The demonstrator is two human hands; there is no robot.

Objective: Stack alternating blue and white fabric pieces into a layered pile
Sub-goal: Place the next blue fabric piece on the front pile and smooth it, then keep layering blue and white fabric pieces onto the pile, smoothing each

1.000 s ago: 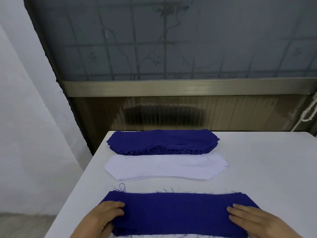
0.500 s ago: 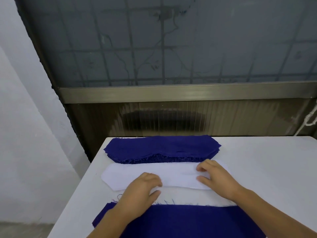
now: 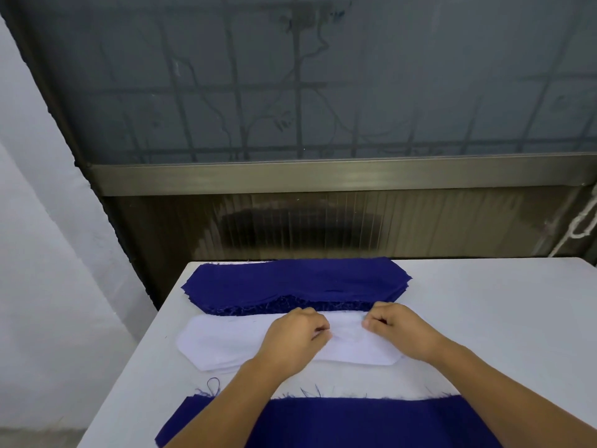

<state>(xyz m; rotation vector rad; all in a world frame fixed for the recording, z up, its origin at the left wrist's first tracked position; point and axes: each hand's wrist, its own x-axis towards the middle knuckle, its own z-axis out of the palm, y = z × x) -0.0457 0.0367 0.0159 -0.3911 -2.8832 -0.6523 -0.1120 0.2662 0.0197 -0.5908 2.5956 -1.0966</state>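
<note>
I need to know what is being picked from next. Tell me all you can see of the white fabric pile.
The white fabric pile is a low stack of thin, flat pieces, long with angled corners, cloth-like and plain. It lies on the table between the blue pile behind it and the blue piece nearer the person, its far edge against the blue pile's frayed front. The left hand and right hand rest on its middle, fingers curled and pinching up the top layer, which puckers between them.

Hands pinching white fabric

Left hand (image 3: 292,341) and right hand (image 3: 399,331) are pinching the white pile (image 3: 226,342), lying between two blue piles.
</note>
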